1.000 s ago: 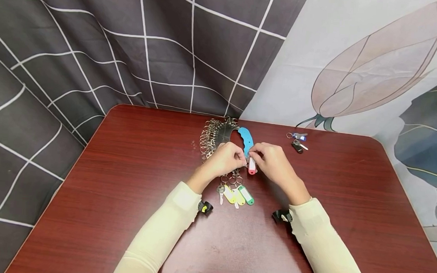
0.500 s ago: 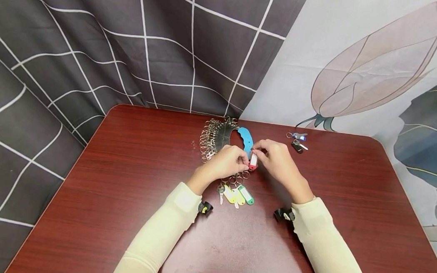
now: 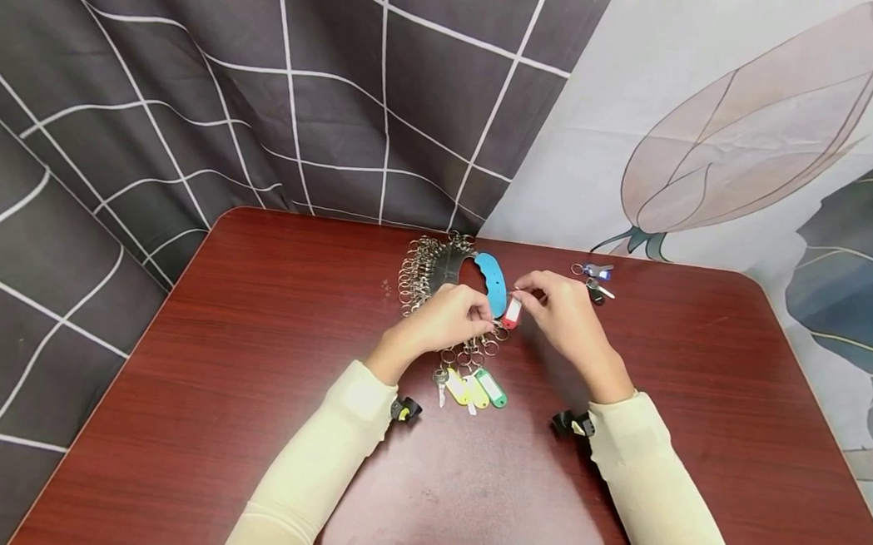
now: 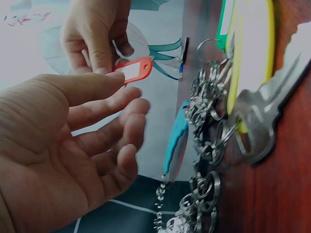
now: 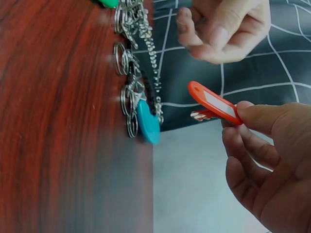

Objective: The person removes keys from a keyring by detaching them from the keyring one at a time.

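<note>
Red-brown table (image 3: 255, 295); grid curtain (image 3: 343, 75) behind. Red tag (image 3: 512, 312): raised, just right of blue handle (image 3: 492, 284), pinched in right hand (image 3: 558, 312). Left hand (image 3: 450, 317): left of handle's near end, fingers loosely bent, holding nothing. Green tag (image 3: 491, 388): near side of handle.

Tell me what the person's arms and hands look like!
Both arms have long, pale cream-yellow fabric sleeves that stop at the wrists. A small black device with a yellow-green patch shows by the left cuff, and a small black device with a pale mark by the right. The left hand and right hand wear no gloves.
</note>
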Tool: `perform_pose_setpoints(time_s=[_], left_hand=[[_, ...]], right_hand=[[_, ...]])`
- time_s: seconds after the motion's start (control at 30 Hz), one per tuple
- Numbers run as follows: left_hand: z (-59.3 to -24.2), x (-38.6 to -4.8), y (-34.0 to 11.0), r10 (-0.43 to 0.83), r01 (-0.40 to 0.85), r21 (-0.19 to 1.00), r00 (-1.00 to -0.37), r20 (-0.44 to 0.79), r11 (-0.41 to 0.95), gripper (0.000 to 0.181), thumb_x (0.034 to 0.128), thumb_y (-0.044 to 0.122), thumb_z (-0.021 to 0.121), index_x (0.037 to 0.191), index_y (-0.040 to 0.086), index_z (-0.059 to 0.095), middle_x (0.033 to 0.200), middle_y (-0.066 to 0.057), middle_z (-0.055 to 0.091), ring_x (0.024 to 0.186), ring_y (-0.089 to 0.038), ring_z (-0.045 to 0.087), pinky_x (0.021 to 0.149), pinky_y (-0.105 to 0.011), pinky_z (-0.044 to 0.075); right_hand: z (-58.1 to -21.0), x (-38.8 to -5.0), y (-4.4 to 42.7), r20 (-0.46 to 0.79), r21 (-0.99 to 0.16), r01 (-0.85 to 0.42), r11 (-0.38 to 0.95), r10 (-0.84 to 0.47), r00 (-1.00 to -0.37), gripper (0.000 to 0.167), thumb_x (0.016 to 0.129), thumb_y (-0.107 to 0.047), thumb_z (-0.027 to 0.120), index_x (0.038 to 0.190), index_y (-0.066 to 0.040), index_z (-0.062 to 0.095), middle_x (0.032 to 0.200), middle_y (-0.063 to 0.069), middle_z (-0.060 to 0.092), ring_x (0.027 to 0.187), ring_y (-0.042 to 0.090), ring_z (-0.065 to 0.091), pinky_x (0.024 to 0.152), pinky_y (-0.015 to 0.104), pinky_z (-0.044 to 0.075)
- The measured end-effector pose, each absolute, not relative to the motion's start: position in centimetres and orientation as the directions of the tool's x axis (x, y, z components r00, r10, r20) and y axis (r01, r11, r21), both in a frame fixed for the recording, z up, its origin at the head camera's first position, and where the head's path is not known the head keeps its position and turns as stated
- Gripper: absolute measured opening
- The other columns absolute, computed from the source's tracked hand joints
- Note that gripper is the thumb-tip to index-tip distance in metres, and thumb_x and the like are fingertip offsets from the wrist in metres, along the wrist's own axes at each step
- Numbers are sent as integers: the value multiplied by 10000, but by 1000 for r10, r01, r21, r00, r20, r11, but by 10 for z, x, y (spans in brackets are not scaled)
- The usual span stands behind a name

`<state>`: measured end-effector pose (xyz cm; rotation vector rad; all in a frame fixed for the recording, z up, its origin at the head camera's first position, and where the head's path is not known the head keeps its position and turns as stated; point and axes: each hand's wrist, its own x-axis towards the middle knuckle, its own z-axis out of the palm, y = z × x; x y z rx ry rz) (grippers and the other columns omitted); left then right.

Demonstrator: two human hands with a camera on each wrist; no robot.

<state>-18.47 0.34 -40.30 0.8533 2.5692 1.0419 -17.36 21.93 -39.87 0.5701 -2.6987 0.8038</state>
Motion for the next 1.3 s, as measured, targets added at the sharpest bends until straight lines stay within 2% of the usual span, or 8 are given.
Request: perform_pose_setpoints(time_s=[0.33, 0.67, 0.8, 1.1, 1.3], left_hand=[[-399, -183, -7, 650, 453, 672, -758, -56, 586, 89, 984, 204, 701, 947, 140, 751, 782, 30, 676, 716, -101, 587, 701, -239, 481], [-393, -187, -31, 646, 478, 634, -762, -44, 608, 120, 989, 188, 688, 981, 95, 763, 768, 33, 659, 713, -109, 562, 707, -254, 473], [-392, -189, -44, 632, 475, 618, -774, -46, 626, 114, 987, 183, 677, 948, 101, 746, 778, 27, 653, 701, -104, 547, 708, -253, 472], [-382, -191, -69, 605, 480, 570, -795, -37, 667, 107, 980, 171, 675, 920, 107, 736, 801, 15, 675, 738, -127, 576, 726, -290, 496], [-376, -190, -81, 610, 488, 550, -791, -50, 677, 129, 986, 170, 656, 897, 113, 730, 764, 20, 644, 733, -139, 565, 726, -310, 487]], right_hand=[[-391, -174, 233, 432, -432, -421, 798, -227, -873, 72, 907, -75, 781, 975, -53, 766, 914, 103, 774, 737, 247, 677, 690, 408, 554], [-377, -180, 274, 527, -383, -369, 847, -128, -840, 65, 904, -73, 785, 965, -55, 773, 869, 99, 764, 720, 217, 640, 673, 207, 411], [-374, -184, 291, 516, -367, -339, 866, -114, -849, 62, 920, -93, 773, 971, -59, 768, 854, 107, 751, 708, 209, 617, 656, 193, 386], [-380, -191, 319, 492, -305, -319, 897, -138, -860, 64, 933, -44, 731, 987, -11, 736, 918, 174, 730, 759, 307, 622, 711, 467, 462], [-388, -193, 334, 446, -166, -318, 933, -216, -869, 97, 918, -32, 731, 1012, -16, 718, 930, 185, 713, 804, 377, 640, 687, 557, 509]])
